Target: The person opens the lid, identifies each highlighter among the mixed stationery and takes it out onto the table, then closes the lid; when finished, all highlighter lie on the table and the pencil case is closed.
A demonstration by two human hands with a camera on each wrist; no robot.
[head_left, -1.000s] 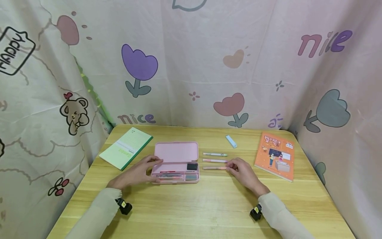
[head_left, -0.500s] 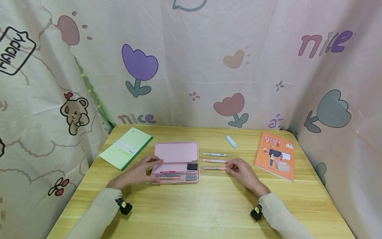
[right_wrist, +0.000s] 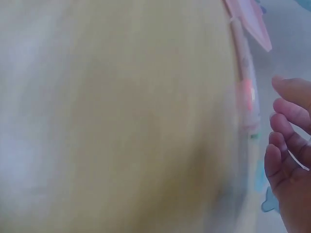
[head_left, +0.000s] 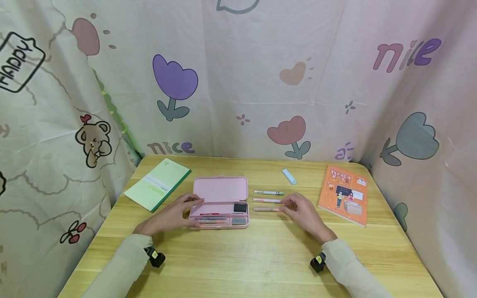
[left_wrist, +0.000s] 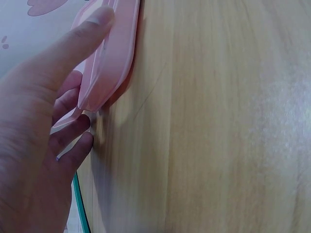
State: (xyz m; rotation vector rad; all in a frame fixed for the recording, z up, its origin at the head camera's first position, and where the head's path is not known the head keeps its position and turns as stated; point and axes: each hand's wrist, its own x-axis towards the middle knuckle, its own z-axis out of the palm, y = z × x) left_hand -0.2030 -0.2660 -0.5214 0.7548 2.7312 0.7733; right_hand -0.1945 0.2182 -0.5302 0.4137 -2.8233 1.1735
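Observation:
My left hand (head_left: 171, 213) holds the left end of an open pink pencil case (head_left: 220, 189), thumb on its front edge and fingers behind, as the left wrist view shows. Inside the case lie several pens and a black eraser-like block (head_left: 240, 207). To its right, three pens lie in a row: a green-tinted one (head_left: 265, 192), a pink-and-white one (head_left: 266, 200) and a clear one (head_left: 265, 209) nearest. Over the right ends of the nearer two is my right hand (head_left: 302, 213), fingers bent; in the right wrist view its fingertips (right_wrist: 278, 109) are apart from the pen.
A green notebook (head_left: 158, 184) lies at the back left of the wooden table (head_left: 238, 260). At the right is an orange book (head_left: 344, 196). A small light-blue bar (head_left: 288, 176) sits behind the pens. A printed curtain (head_left: 238, 74) hangs behind the table.
My right hand has shifted slightly left and back over the pens' ends. My left hand stays on the pencil case.

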